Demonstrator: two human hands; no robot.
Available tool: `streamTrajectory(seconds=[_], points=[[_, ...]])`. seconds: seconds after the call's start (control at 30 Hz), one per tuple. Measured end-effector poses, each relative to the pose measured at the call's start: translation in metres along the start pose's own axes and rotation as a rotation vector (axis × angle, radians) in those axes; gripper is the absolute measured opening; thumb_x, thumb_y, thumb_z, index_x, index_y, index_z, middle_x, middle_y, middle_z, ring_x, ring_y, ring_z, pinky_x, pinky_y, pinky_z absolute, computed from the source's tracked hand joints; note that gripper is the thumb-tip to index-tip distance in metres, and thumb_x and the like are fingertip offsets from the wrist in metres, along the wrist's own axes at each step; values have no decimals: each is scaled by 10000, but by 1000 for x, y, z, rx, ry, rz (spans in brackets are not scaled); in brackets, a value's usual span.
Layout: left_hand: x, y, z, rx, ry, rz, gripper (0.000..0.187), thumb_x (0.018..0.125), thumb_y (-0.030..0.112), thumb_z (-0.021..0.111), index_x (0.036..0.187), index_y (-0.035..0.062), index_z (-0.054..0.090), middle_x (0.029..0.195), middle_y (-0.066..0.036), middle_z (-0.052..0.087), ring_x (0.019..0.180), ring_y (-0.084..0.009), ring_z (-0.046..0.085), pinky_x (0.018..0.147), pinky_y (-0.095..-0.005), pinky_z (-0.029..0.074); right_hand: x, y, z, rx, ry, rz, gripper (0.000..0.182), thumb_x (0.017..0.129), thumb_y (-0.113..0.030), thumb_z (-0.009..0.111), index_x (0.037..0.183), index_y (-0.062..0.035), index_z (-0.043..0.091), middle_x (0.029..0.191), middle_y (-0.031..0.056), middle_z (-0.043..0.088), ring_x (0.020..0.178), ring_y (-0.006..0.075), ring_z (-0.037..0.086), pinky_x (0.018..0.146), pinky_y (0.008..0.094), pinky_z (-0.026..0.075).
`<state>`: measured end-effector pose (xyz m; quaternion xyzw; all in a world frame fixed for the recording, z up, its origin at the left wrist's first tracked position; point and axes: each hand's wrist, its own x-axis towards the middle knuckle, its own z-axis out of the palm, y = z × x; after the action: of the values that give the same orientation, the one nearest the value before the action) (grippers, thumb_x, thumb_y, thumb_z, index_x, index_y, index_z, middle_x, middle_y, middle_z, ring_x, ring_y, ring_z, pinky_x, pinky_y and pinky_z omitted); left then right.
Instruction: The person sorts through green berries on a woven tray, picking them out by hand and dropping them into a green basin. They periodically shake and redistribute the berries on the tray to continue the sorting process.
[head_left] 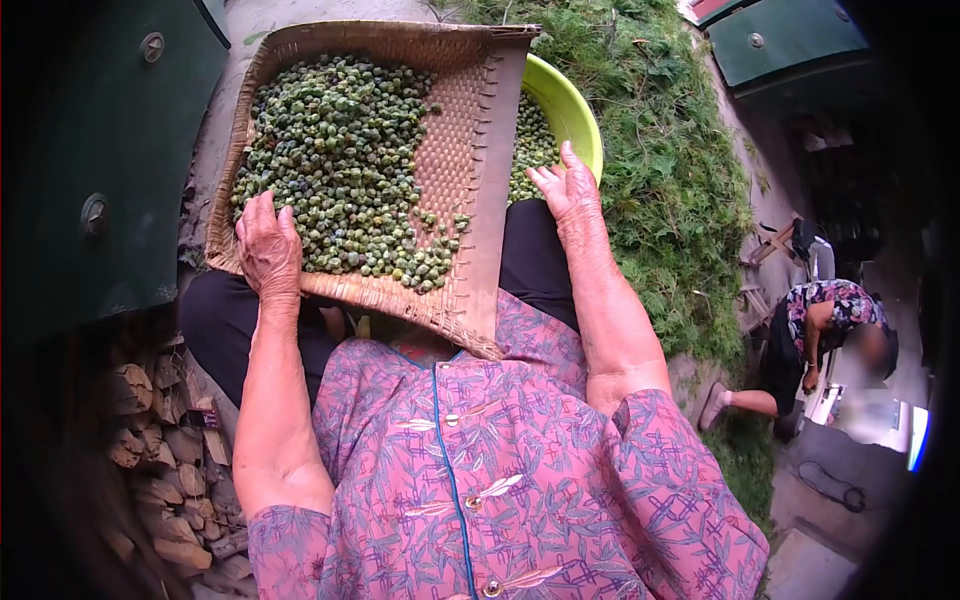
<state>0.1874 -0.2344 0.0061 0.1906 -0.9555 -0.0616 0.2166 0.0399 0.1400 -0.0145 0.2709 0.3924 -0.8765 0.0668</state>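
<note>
A long bed of cut green foliage spreads over the ground to the right. Next in size comes the woven winnowing tray, which lies across the person's lap, apparently propped on the dark trousers. Three sides turn up; the right side ends in a flat strip with no wall. Beyond that strip, partly covered by the tray, sits the yellow-green bowl, with more of the same fruits inside.

The left hand is at the tray's near left corner, fingers bent among the fruits at the edge of the heap; whether it grips the rim cannot be told. The right hand is open over the bowl's near side, fingers spread, with nothing visible in it.

A spill seems the main risk. A shifting knee or a sharp tilt could send fruits off the unwalled side, and those leaving at its near end might miss the bowl and drop onto the lap.

Smallest are the round green fruits, heaped in the tray's left and middle. They look firm and matte, mostly dull green with some darker, brownish ones, and a few lie loose toward the strip.
</note>
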Motion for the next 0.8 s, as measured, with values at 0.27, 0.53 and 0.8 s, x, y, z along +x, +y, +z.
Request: streamTrajectory(seconds=[0.27,0.53,0.8], points=[[1,-1,1,-37,8,-7,345,824,202,634,1142,84,576,1154,-96,578,1068,-290,549,875,-399,467,-32,67,17,-1478,-405,-868,219,841,-167,604,1029,-61,637,876,172,630,818,325,615,737,397,497],[2,4,-4,-71,1,-24,320,823,168,633,1119,58,580,1127,-115,593,1034,-308,555,893,-392,449,-102,103,36,-1867,-571,-733,289,865,-334,585,902,-48,593,969,155,503,948,335,543,771,453,480],[1,1,-1,-52,-2,-20,329,827,201,628,1127,73,582,1149,-93,577,1065,-286,543,894,-387,456,-129,118,45,-1938,-612,-793,385,828,-411,602,896,-32,616,954,139,533,957,318,511,784,432,460]])
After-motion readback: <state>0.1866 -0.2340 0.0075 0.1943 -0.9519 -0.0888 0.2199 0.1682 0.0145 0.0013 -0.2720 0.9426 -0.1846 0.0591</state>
